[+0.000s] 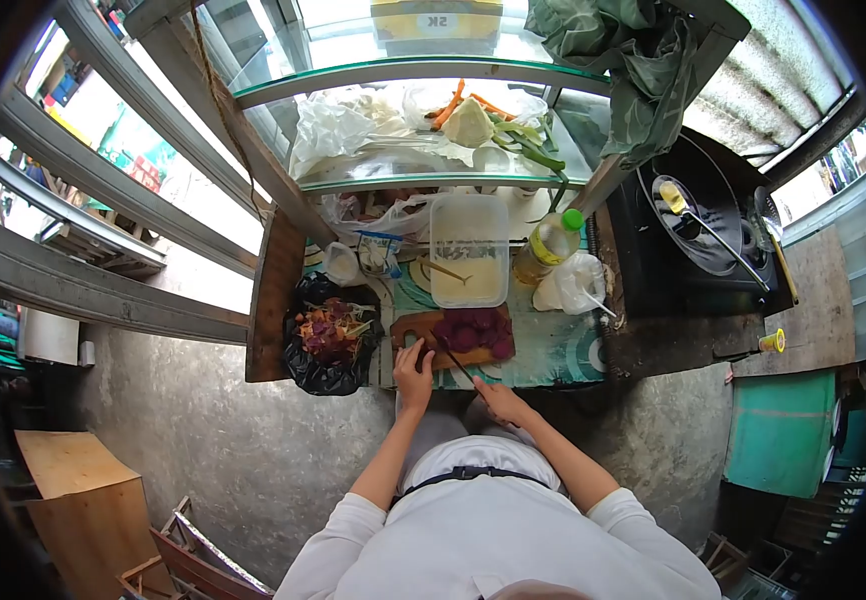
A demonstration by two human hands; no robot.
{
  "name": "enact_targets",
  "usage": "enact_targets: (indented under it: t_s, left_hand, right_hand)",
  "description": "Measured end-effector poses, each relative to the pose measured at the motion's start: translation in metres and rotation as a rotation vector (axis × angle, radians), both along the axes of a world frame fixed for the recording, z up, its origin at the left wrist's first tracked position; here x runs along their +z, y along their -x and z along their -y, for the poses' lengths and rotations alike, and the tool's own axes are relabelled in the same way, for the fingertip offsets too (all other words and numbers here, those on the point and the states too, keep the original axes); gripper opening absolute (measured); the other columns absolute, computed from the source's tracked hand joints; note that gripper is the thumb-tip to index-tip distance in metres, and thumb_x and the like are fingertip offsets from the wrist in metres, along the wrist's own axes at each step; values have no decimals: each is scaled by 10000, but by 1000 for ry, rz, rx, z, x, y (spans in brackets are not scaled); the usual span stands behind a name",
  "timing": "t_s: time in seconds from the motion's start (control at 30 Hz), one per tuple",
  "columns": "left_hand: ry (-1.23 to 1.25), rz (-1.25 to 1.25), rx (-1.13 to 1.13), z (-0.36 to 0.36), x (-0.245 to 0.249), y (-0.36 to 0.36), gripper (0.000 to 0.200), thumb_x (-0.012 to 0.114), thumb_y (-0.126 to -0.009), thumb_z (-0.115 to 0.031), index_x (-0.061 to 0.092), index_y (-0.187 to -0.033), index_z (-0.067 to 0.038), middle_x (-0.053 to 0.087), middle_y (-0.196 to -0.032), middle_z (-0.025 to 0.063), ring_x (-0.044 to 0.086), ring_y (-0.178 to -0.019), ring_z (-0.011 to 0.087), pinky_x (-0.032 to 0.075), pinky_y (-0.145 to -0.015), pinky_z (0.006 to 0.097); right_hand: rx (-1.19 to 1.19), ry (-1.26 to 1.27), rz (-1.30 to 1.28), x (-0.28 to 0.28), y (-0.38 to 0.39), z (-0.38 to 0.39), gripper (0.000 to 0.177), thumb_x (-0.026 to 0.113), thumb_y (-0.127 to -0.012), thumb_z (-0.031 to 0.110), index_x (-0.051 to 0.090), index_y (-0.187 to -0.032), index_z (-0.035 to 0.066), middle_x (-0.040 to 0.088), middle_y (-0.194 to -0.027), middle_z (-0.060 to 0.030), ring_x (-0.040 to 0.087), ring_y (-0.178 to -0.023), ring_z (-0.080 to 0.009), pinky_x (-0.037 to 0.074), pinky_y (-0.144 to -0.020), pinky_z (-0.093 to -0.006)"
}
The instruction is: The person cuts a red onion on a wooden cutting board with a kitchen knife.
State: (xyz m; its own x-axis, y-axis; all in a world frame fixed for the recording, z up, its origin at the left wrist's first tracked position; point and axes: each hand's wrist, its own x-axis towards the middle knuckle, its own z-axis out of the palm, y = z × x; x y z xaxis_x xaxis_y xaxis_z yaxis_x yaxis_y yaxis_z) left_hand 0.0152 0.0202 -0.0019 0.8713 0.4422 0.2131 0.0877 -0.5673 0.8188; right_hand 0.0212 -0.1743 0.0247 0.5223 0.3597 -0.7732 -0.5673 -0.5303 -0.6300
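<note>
On the wooden cutting board [408, 326] lies a heap of dark purple-red vegetable slices [473, 330]. My right hand [502, 402] is closed around the handle of a kitchen knife [457, 364], whose blade points up and left over the board, towards the slices. At the board's lower left edge is my left hand [413, 378], fingers bent and drawn in towards the thumb near the knife's tip; what they hold, I cannot tell. A black plastic bag [305, 374] of purple and orange peelings [330, 330] sits left of the board.
Behind the board stand a clear plastic tub [469, 215] and a green-capped bottle [548, 247]. A white plastic bag [570, 285] lies beside them. At right, a stove holds a wok [698, 215]. The glass shelf above carries carrots [450, 103] and greens.
</note>
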Motion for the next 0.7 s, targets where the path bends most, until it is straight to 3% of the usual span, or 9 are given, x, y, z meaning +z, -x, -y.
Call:
enact_targets:
  t_s: [0.23, 0.33, 0.47, 0.53, 0.63, 0.7]
  left_hand:
    - [-168, -15, -200, 1, 0, 1, 349, 650, -813, -140, 592, -1137, -24, 606, -1032, 140, 545, -993, 325, 386, -940, 441]
    - [-229, -1, -236, 3, 1, -3, 390, 675, -787, -142, 590, -1148, -24, 591, -1068, 144, 538, -1000, 330, 415, -893, 429]
    - [-178, 13, -237, 3, 5, -7, 389, 666, -798, -150, 583, -1158, -30, 572, -1097, 133, 525, -1017, 319, 402, -898, 422]
    - [-116, 9, -213, 3, 12, -5, 370, 655, -812, -151, 585, -1154, -30, 567, -1099, 131, 522, -1023, 315, 402, -901, 412]
    - [-6, -2, -134, -1, 19, 1, 337, 644, -827, -151, 597, -1135, -23, 569, -1084, 137, 529, -1011, 316, 427, -867, 389]
    - [63, -22, -71, -6, 19, 10, 312, 634, -841, -155, 606, -1119, -18, 577, -1062, 138, 539, -991, 315, 441, -845, 378]
  right_hand:
    - [-110, -11, -34, 24, 14, 12, 549, 353, -908, 619, 421, -716, 109, 345, -501, 28, 283, -355, -72, 216, -328, -247]
    - [-142, -13, 80, 19, 20, 22, 540, 365, -917, 594, 447, -741, 90, 374, -532, 18, 340, -413, -69, 275, -377, -246]
    - [-98, 106, 432, -1, 28, 41, 520, 410, -921, 531, 485, -812, 28, 532, -624, -111, 540, -558, -241, 402, -520, -336]
    - [-37, 263, 569, 23, 30, 45, 502, 435, -917, 500, 495, -870, 4, 594, -712, -189, 602, -687, -351, 438, -613, -390]
    - [17, 365, 532, 49, 31, 43, 406, 503, -901, 405, 493, -944, 2, 602, -798, -247, 579, -805, -440, 440, -678, -447]
    - [24, 327, 545, 45, 33, 37, 343, 538, -883, 337, 493, -964, 7, 604, -795, -239, 582, -803, -432, 440, -686, -451]
